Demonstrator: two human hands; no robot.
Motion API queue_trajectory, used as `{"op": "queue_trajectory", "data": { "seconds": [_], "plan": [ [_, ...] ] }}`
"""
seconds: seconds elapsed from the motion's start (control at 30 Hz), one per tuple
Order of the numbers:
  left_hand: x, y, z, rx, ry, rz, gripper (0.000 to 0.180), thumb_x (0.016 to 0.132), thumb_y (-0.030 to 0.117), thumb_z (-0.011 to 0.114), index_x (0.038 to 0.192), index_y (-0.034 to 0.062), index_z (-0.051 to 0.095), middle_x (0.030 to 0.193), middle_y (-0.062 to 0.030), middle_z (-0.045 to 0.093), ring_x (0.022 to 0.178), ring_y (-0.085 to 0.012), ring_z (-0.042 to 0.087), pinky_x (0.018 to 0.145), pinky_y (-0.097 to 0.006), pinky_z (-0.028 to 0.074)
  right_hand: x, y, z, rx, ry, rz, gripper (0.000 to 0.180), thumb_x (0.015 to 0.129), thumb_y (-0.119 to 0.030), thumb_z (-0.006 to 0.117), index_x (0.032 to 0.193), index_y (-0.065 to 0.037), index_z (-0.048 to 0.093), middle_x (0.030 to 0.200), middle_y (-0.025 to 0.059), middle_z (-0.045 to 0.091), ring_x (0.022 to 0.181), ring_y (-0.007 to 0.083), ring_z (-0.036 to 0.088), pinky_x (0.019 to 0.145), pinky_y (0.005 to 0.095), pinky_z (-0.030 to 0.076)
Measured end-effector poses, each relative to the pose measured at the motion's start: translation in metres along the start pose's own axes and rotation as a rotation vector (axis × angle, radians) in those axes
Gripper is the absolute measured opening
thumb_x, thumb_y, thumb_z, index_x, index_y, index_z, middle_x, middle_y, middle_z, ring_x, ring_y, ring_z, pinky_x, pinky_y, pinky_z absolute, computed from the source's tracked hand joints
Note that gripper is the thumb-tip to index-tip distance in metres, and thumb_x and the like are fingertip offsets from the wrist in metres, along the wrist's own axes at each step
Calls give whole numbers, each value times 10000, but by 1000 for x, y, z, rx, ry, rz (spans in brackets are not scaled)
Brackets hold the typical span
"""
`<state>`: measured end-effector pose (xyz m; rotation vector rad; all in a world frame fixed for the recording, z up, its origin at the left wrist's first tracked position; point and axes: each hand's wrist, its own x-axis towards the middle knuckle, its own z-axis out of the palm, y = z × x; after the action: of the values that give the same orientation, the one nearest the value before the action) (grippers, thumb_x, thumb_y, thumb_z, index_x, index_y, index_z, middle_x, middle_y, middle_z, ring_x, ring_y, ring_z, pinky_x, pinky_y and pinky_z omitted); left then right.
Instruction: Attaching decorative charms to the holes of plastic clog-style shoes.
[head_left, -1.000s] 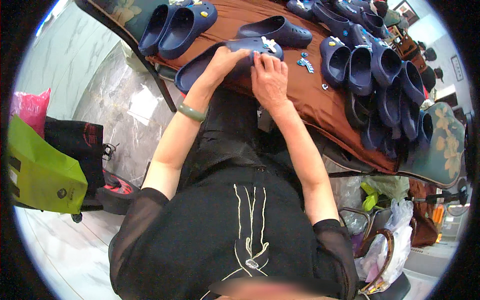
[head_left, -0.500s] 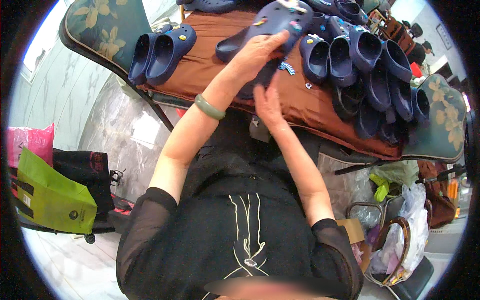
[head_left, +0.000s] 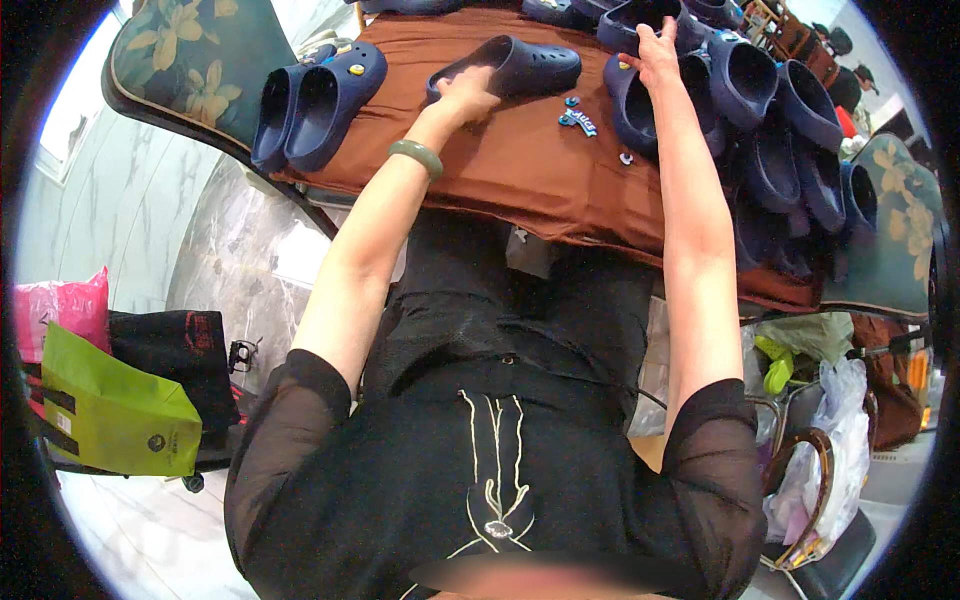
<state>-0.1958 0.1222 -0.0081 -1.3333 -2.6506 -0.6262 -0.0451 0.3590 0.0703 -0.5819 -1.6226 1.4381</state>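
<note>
Near the middle of the brown cloth lies a navy clog [head_left: 535, 72], toe pointing right and no charms seen on it. My left hand [head_left: 470, 95], a green bangle on its wrist, is closed on the clog's heel end, some fingertips hidden inside the opening. My right hand [head_left: 655, 55] reaches to the far right and grips the near rim of another navy clog [head_left: 628, 18], which sits at the back of the shoe group. Between my arms lie a few small blue-and-white shoe charms [head_left: 577, 120] and a tiny round charm [head_left: 626, 158].
A pair of navy clogs [head_left: 335, 105] with charms stands at the left of the cloth. Several more navy clogs [head_left: 745, 85] are piled at the right. Chairs with floral backs [head_left: 195, 65] flank the table. Bags, including a green one [head_left: 120, 400], sit low at the left.
The charm-covered clog raised in my left hand has left that hand. My left hand now holds the clog on the cloth. My right hand has moved from the table's near edge to the far right clogs.
</note>
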Motion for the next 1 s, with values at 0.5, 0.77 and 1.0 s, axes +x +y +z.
{"op": "queue_trajectory", "data": {
  "seconds": [0.5, 0.77, 1.0],
  "plan": [
    [-80, -42, -86, -718, -421, -32, 472, 853, 488, 550, 809, 29, 647, 751, -6, 592, 723, -91, 522, 647, -234, 402, 50, 97, 29, -445, 95, 393, 891, 787, -245, 606, 1417, -259, -23, 1410, 307, -52, 1241, 375, 297, 895, 536, 416],
    [-55, -12, -45, -821, -493, -168, 355, 832, 413, 585, 789, 64, 636, 744, -6, 608, 638, -95, 525, 592, -249, 407, -3, 60, 42, -964, -105, -104, 446, 769, -318, 598, 1138, -68, 585, 1099, 183, 597, 896, 241, 610, 819, 355, 473],
    [-113, -15, -40, -1014, -447, -118, 333, 831, 284, 589, 1025, 16, 631, 921, -49, 645, 775, -125, 597, 723, -271, 472, -84, 81, 11, -1047, -682, -224, 307, 741, -275, 659, 982, -85, 666, 995, 208, 599, 953, 363, 569, 850, 423, 457]
  ]
}}
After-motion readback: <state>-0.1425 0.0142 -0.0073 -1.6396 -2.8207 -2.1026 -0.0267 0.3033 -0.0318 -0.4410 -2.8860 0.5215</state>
